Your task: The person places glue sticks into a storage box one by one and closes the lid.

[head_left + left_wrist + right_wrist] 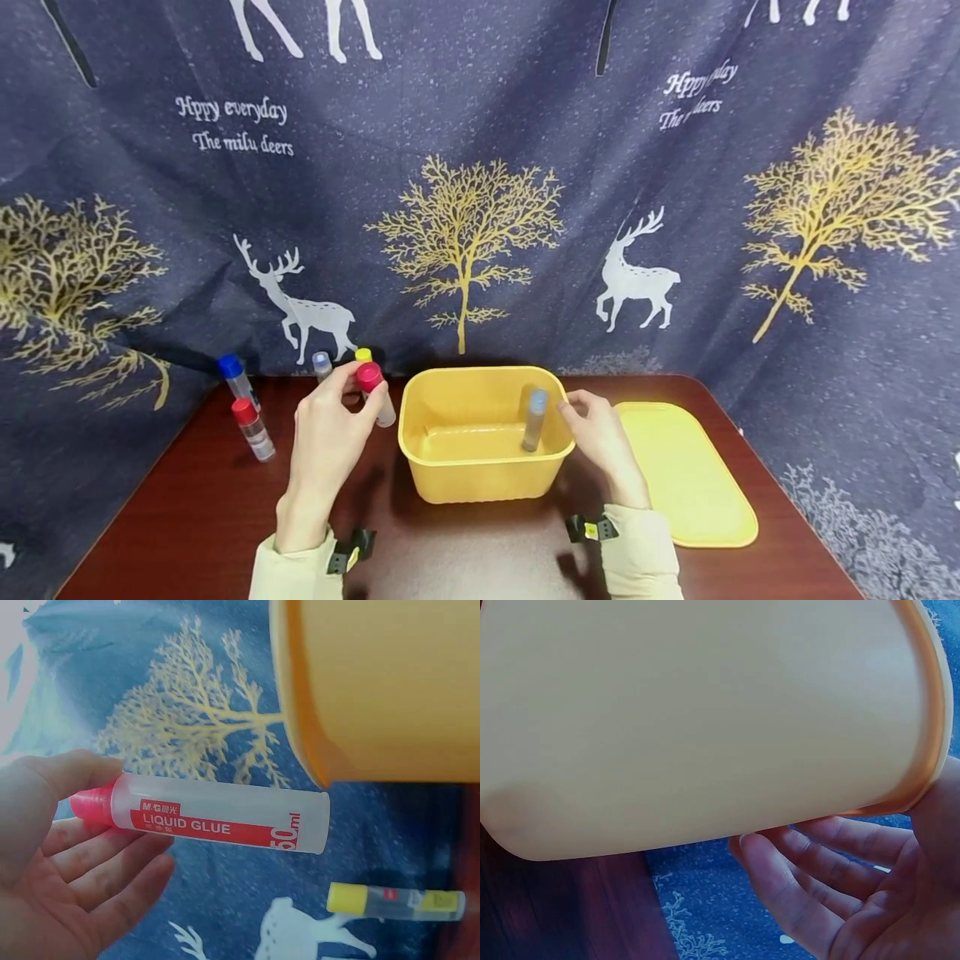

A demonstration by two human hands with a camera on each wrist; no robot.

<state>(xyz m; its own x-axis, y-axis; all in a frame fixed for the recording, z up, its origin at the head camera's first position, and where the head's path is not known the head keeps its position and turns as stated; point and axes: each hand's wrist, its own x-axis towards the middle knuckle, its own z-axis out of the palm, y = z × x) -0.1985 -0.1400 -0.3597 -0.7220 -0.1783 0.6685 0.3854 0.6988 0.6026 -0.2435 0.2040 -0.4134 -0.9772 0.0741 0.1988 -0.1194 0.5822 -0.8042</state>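
**Glue bottle upright at the left end of the box**

The left hand [326,437] pinches the glue bottle [217,814] by its red cap [91,805], between thumb and fingers. The bottle hangs base-down with its long axis close to upright, matching the upward-facing opening of the yellow box [491,485].

The box lies to the right of the left hand. The bottle is outside it, just beside the left end; the offset is therefore mainly sideways. Whether the base sits above the rim cannot be told.

The left hand is the nearer to this end. The right hand [600,433] holds the opposite end of the box, thumb over the rim, fingers along the outer wall.

Inside the box, a light-blue-capped tube [535,421] stands near the right end. Farther out on the surface [465,550], a red-capped tube [255,429] stands left of the left hand; the yellow lid [686,475] lies right of the box.
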